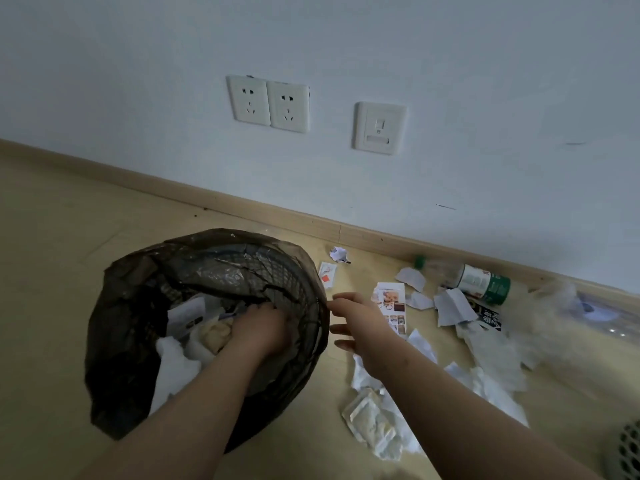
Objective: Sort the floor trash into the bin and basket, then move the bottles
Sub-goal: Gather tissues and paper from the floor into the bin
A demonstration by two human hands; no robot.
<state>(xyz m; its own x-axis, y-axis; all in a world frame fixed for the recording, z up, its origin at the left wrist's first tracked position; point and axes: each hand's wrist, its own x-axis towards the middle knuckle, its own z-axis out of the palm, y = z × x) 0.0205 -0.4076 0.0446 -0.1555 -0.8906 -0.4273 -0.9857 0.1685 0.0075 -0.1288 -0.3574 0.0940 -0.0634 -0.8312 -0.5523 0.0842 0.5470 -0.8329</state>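
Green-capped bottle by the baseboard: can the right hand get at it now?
Probably yes. The right hand is open and empty beside the bin; the bottle lies uncovered, only loose paper scraps between them.

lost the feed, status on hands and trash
Left hand down in bin, grip hidden. Right hand open beside rim, empty. Scraps and bottle on floor. Nothing blocking.

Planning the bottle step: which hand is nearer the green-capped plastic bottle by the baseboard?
Right. The right hand hovers left of the bottle; the left hand is inside the bin.
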